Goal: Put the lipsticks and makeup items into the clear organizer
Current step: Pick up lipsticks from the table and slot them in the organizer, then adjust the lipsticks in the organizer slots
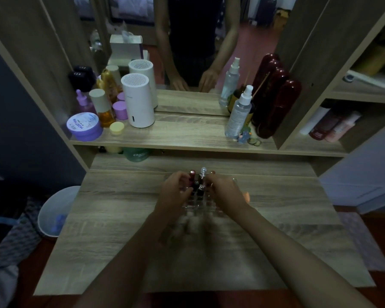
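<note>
A clear organizer [200, 207] with a grid of compartments stands in the middle of the wooden desk [120, 230]. Several lipsticks stand upright in its far cells: a red-capped lipstick [192, 174], a clear-topped tube [203, 172] and dark tubes [200, 190]. My left hand [175, 192] curls over the organizer's left side, fingertips at the dark tubes. My right hand [226, 192] covers its right side, fingers bent among the tubes. Whether either hand grips a tube is hidden by the fingers.
A raised shelf [187, 134] behind the desk carries a white cylinder [138, 101], purple jars [85, 126], an amber bottle [102, 107], spray bottles [239, 114] and a dark red case [273, 103]. A mirror [187, 41] stands behind. A white bin [56, 210] sits left of the desk.
</note>
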### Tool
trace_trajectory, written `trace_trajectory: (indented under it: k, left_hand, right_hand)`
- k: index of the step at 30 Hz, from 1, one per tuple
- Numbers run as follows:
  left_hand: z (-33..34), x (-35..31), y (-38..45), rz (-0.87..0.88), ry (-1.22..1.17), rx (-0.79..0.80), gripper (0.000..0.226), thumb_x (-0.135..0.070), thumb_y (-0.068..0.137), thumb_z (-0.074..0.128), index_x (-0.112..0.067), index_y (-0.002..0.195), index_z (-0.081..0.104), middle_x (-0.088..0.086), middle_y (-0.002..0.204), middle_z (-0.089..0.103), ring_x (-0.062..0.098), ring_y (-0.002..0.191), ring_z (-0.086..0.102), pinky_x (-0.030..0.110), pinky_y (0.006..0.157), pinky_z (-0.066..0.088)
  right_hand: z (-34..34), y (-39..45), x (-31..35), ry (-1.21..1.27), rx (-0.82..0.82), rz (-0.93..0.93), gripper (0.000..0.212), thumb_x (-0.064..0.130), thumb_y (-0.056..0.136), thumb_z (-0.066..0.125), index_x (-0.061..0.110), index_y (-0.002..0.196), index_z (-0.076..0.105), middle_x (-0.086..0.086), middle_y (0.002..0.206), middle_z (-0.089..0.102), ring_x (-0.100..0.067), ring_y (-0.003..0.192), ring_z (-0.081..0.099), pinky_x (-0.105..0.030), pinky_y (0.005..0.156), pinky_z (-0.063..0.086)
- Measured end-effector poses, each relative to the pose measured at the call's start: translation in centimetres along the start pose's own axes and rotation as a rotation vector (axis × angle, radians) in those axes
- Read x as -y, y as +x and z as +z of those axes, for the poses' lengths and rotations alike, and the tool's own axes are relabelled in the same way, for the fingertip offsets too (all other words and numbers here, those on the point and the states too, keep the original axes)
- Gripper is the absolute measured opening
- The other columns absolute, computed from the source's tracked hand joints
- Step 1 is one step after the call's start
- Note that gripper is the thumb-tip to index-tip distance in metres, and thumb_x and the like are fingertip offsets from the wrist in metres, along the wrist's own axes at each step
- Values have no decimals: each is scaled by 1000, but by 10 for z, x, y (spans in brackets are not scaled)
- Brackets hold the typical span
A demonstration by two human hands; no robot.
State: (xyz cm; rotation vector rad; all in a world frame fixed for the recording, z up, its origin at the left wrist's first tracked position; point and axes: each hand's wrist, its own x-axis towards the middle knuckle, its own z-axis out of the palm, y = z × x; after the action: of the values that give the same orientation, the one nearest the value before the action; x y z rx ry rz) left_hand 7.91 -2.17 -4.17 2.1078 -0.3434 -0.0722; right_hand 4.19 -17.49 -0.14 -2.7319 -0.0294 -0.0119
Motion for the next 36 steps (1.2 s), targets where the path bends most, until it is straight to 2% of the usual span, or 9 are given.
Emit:
trace_trajectory:
  k: [4, 8, 11, 16, 20, 24, 28, 32, 36]
  left_hand:
    - [-13, 7, 1, -27, 29, -12, 19, -6, 81, 66, -3, 99, 59, 2, 94, 58, 11, 84, 55, 10, 66, 41]
    - [-23, 14, 5, -27, 57, -58, 13, -3, 81, 64, -3, 94, 63, 12, 92, 66, 11, 80, 55, 8, 63, 38]
    - [-16, 11, 9, -7, 110, -11, 11, -5, 82, 63, -5, 93, 65, 13, 93, 68, 9, 78, 54, 8, 63, 37]
    - [6, -1, 17, 43, 232, 59, 24, -15, 81, 65, -12, 105, 66, 11, 100, 69, 17, 86, 59, 29, 80, 48]
    - [12, -2, 17, 48, 340, 107, 28, -22, 82, 63, -19, 110, 65, 7, 111, 67, 22, 103, 60, 46, 97, 45]
    - [11, 0, 15, 82, 307, 63, 23, -18, 79, 65, -14, 102, 67, 9, 105, 68, 25, 98, 61, 43, 90, 47]
    - [5, 6, 14, 55, 211, -1, 20, -12, 73, 72, -6, 91, 68, 13, 92, 68, 19, 78, 59, 21, 66, 42]
    - [-2, 10, 16, -7, 136, 36, 22, -9, 71, 74, -5, 92, 68, 15, 93, 71, 25, 84, 66, 38, 78, 55]
    - [-3, 7, 16, -3, 135, 78, 25, -6, 71, 74, -4, 94, 68, 16, 95, 72, 26, 85, 67, 42, 81, 56]
  right_hand:
    - [-28, -7, -15, 71, -119, 1, 6, 6, 86, 59, 6, 86, 65, -14, 83, 72, -30, 78, 65, -37, 67, 51]
    - [-48, -5, -33, 70, -217, 36, 4, 6, 83, 62, 5, 83, 66, -12, 83, 71, -29, 79, 64, -40, 71, 51]
    - [-42, -3, -30, 77, -199, 61, 7, 10, 85, 62, 7, 86, 68, -11, 86, 72, -26, 81, 64, -37, 72, 51]
    - [1, -1, -5, 56, 12, 152, 17, 19, 87, 61, 10, 99, 70, -14, 95, 74, -29, 90, 67, -36, 81, 53]
    - [22, 6, 5, 22, 96, 209, 24, 21, 88, 59, 9, 108, 64, -15, 107, 70, -30, 102, 63, -36, 86, 48]
    - [32, 9, 6, 60, 63, 234, 20, 15, 89, 59, 6, 107, 62, -15, 107, 69, -28, 101, 63, -32, 80, 47]
    - [33, 8, 3, 96, 33, 228, 18, 14, 89, 59, 6, 104, 63, -15, 104, 70, -27, 97, 64, -30, 77, 47]
    - [30, 7, 4, 109, -9, 226, 20, 15, 88, 62, 7, 106, 63, -13, 103, 71, -24, 96, 65, -23, 74, 39]
    - [24, 7, 4, 87, -12, 198, 20, 15, 88, 62, 8, 106, 63, -14, 102, 71, -28, 96, 65, -30, 79, 47]
